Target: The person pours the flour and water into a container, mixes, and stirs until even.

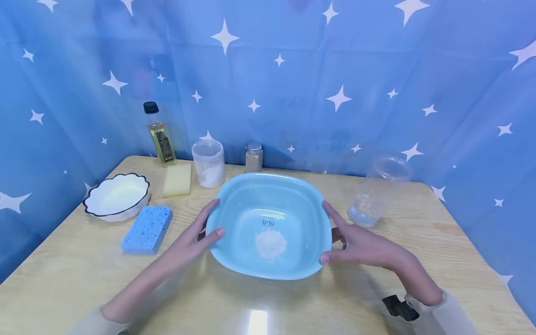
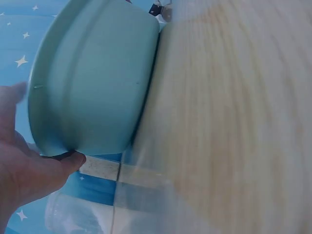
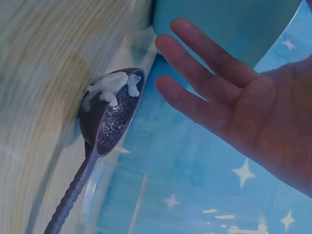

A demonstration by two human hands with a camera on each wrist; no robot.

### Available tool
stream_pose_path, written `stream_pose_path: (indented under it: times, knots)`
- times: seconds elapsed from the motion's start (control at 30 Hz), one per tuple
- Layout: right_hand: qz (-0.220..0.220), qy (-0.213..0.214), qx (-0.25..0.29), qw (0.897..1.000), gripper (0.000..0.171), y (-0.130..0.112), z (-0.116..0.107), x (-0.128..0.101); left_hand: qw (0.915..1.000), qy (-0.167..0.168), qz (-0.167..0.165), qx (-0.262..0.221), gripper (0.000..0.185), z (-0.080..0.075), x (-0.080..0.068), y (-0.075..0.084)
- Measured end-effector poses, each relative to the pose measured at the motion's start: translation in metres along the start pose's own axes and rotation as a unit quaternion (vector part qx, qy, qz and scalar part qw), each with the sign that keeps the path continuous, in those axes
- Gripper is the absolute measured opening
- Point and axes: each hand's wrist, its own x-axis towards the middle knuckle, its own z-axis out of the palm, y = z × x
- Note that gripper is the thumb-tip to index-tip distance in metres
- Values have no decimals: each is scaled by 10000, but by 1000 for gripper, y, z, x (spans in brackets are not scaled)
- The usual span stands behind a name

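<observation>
A light blue plastic basin [image 1: 238, 260] stands in the middle of the wooden table, a small heap of white powder [image 1: 270, 244] on its floor. My left hand [image 1: 201, 235] holds its left side, thumb over the rim and the other fingers outside. On the opposite side, my right hand [image 1: 356, 242] holds the rim with thumb and index finger. Three of its fingers [image 3: 209, 58] extend beside the outer wall in the right wrist view. Below them lies a dark spoon [image 3: 114, 117] with white residue in its bowl.
Right of the basin stands a clear jar [image 1: 370, 200] with some liquid. Behind are a shaker [image 1: 254, 158], a jar of white powder [image 1: 209, 165] and an oil bottle [image 1: 162, 142]. To the left sit a yellow sponge [image 1: 177, 180], a blue sponge [image 1: 148, 229] and a scalloped white dish [image 1: 119, 195].
</observation>
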Motion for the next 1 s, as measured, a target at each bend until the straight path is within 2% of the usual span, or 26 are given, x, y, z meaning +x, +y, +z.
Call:
stream_pose_path:
  times: [0.17,0.33,0.5,0.57,0.63,0.73,0.83,0.9,1.0]
  knots:
    - [-112,-155,202,9996,106,2,2,5,9999,12,0,-110,64,3,-1,-12]
    - [-229,-246,341,9989,107,1,6,4,9992,61,-240,-321,67,2,-6,-18]
    - [-222,-420,534,9974,106,5,15,-1,9967,-123,-605,-521,66,3,-19,-27]
    - [-203,-459,612,9969,106,8,18,-2,9960,-167,-604,-629,64,5,-24,-32]
    - [-235,-422,543,9974,107,11,20,-4,9964,-178,-422,-714,61,9,-25,-36]
    - [-321,-300,363,9984,109,12,18,-7,9971,-192,61,-738,59,13,-23,-41]
    - [-259,-22,-50,9997,110,3,11,-12,9957,-149,482,-778,59,14,-17,-41]
    - [-184,229,-226,9993,107,-9,2,-20,9948,-123,599,-817,59,14,-11,-38]
    - [-316,955,-796,9917,97,-26,-17,-42,9936,-208,693,-863,59,12,-3,-35]
